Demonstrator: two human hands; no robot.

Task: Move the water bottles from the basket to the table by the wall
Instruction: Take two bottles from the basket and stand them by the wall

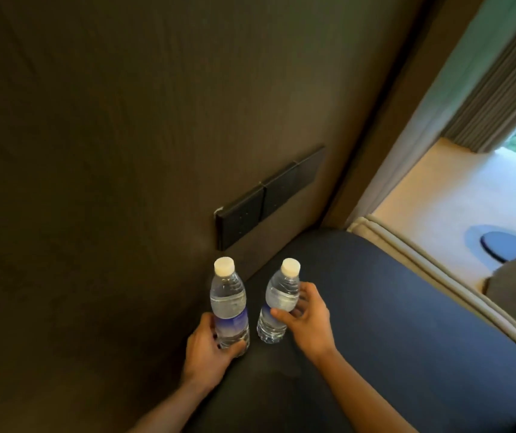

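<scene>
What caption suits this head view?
Two hands set capped water bottles upright on a dark table by the wall.

Two clear water bottles with white caps are held upright on a dark table (375,307) against a brown wall (125,120). The left bottle (229,304) is gripped low by the left hand (208,345); the right bottle (278,303) is loosely clasped by the right hand (308,320). A black switch panel (269,195) is mounted above.

Black switch panel (269,196) on brown wall (125,120), grey curtain (497,89), beige floor (438,195)
</scene>
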